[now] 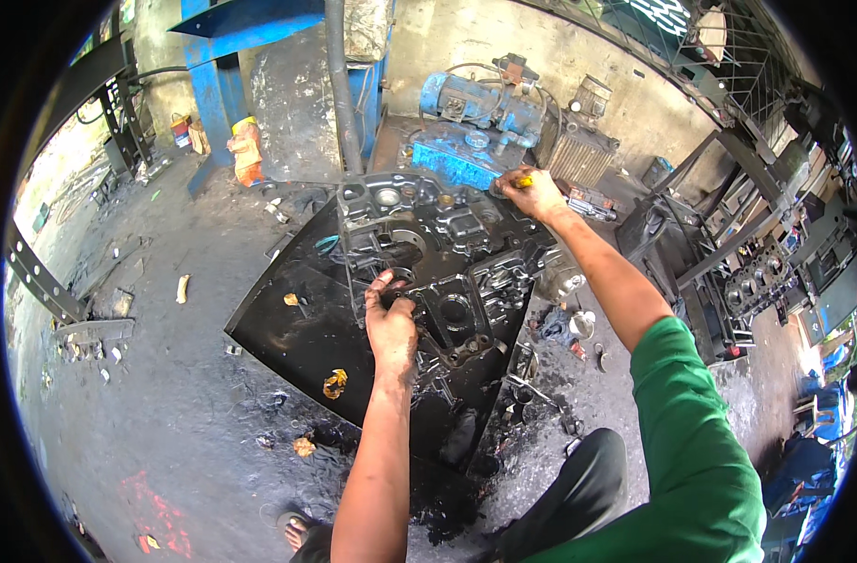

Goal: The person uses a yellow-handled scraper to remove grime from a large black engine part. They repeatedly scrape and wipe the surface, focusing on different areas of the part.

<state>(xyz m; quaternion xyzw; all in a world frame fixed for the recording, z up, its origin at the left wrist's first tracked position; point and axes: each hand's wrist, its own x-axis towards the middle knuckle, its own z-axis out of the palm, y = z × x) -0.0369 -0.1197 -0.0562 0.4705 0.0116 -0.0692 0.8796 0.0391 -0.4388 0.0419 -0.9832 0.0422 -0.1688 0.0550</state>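
A large black, oily engine casting (466, 228) with round openings lies on a dark metal tray (297, 272) in front of me. My left hand (391, 328) rests at the casting's near left side, its fingers and thumb bent around an edge beside a round opening. Grime darkens those fingertips. At the casting's far right corner, my right hand (535, 194) is closed around a small yellow thing (524, 181), perhaps a tool handle. The rest of that thing is hidden by the fingers.
A blue motor and pump unit (466, 98) stands at the far wall, beside a finned radiator (578, 155). On the right are a metal frame and an engine block (758, 284). Metal parts and a white cup (582, 325) lie on the oily floor near the tray.
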